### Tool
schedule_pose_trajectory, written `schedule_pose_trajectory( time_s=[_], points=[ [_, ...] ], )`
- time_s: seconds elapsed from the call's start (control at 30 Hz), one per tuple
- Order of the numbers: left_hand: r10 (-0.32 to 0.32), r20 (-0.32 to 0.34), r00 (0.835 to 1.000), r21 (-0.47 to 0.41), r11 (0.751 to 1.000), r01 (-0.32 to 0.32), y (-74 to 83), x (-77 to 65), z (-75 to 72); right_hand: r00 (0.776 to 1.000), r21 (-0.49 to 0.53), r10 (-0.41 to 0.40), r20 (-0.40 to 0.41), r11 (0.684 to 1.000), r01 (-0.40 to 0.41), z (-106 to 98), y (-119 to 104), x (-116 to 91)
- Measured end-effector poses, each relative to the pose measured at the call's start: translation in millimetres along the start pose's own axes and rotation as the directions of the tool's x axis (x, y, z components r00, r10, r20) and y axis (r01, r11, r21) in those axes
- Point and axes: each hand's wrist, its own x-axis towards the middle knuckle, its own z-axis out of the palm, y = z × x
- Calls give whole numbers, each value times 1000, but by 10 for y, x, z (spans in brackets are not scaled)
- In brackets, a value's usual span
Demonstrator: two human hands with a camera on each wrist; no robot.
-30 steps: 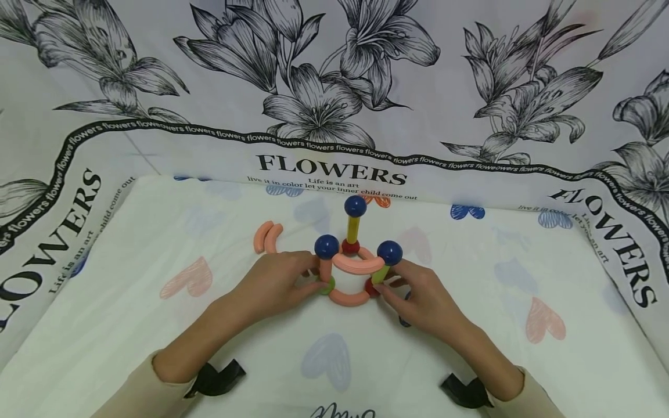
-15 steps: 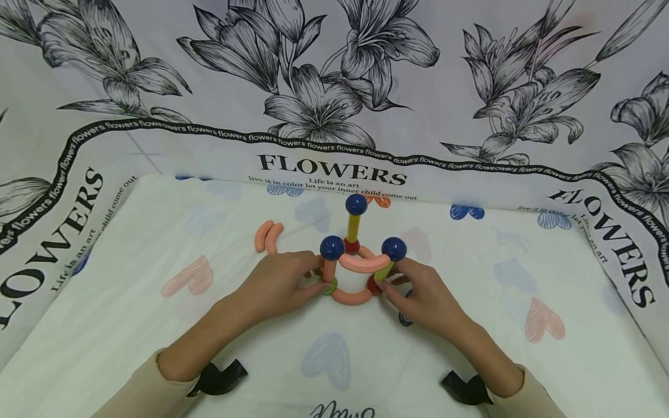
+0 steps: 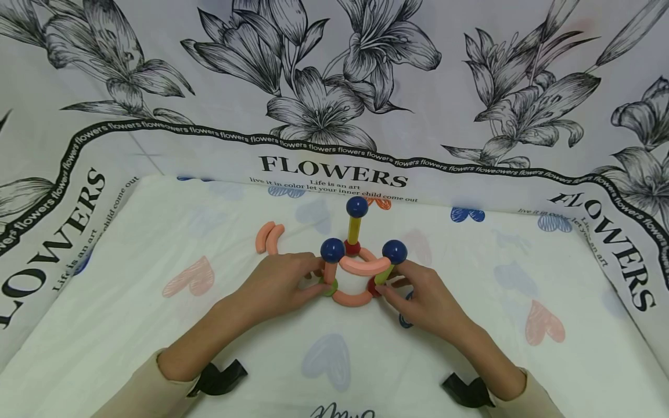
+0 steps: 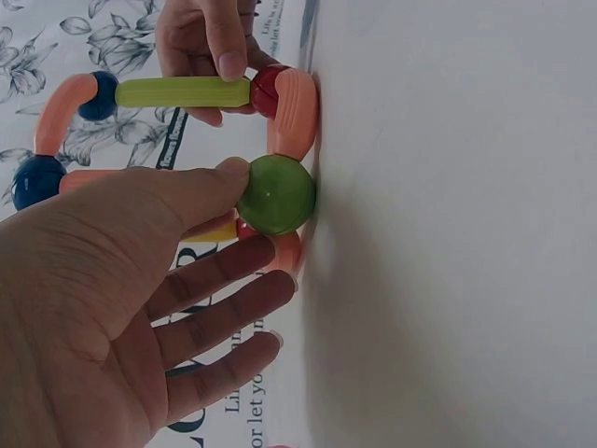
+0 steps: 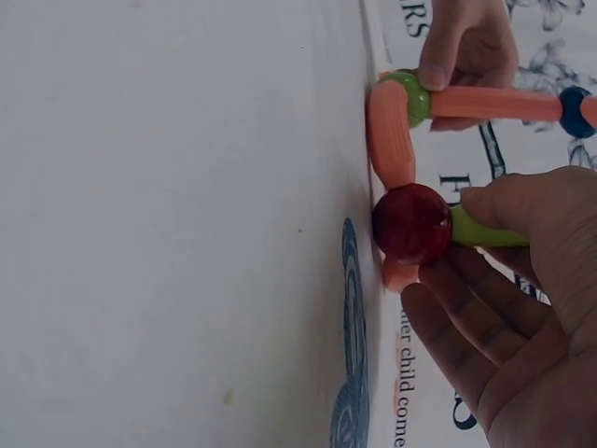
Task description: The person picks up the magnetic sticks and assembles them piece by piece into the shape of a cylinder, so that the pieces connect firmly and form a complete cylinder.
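A magnetic ball-and-rod frame stands on the white cloth, with both hands at its near side. My left hand (image 3: 279, 281) pinches the green ball (image 4: 276, 194) between thumb and forefinger; its other fingers extend below. A straight pink rod (image 3: 330, 271) rises from that ball to a blue ball (image 3: 332, 250). My right hand (image 3: 431, 299) pinches the yellow-green rod (image 5: 480, 229) just above the red ball (image 5: 412, 224). That rod leans up to another blue ball (image 3: 394, 251). One curved pink rod (image 3: 364, 267) bridges the two blue balls; another (image 3: 352, 299) joins the bases.
Behind, a yellow rod (image 3: 353, 231) stands on a red ball (image 3: 352, 248), topped by a blue ball (image 3: 357, 206). Two loose curved pink rods, including the outer one (image 3: 264, 237), lie left of the frame. A flower-printed cloth (image 3: 324, 110) hangs behind.
The near side of the frame has shifted slightly to the right, with both hands keeping their hold. In the last half second almost nothing has moved.
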Motion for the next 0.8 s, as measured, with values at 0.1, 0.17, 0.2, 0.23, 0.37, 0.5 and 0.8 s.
schedule_pose_trajectory(
  time_s=[0.1,0.17,0.2,0.23,0.37,0.5,0.8],
  points=[
    [-9,11,1000,-2,1000,9,1,-6,15,1000,4,20,0,1000,-20,16,0,-16],
    [-11,15,1000,-8,1000,11,-3,-10,26,1000,4,19,-4,1000,-19,26,5,-24],
    [-8,12,1000,-13,1000,8,-6,-11,31,1000,1,17,-5,1000,-17,29,8,-25],
    [-9,11,1000,-17,1000,9,-7,-12,36,1000,-2,14,-5,1000,-14,31,11,-26],
    [-5,14,1000,-42,999,5,-3,-8,29,1000,-7,4,-11,1000,-4,21,4,-3],
    [-19,28,999,-46,999,21,3,1,29,1000,-9,21,-16,1000,-21,14,-11,12],
    [-18,49,999,-89,996,23,-4,18,11,998,-2,61,-14,998,-61,4,-18,6]
  ],
)
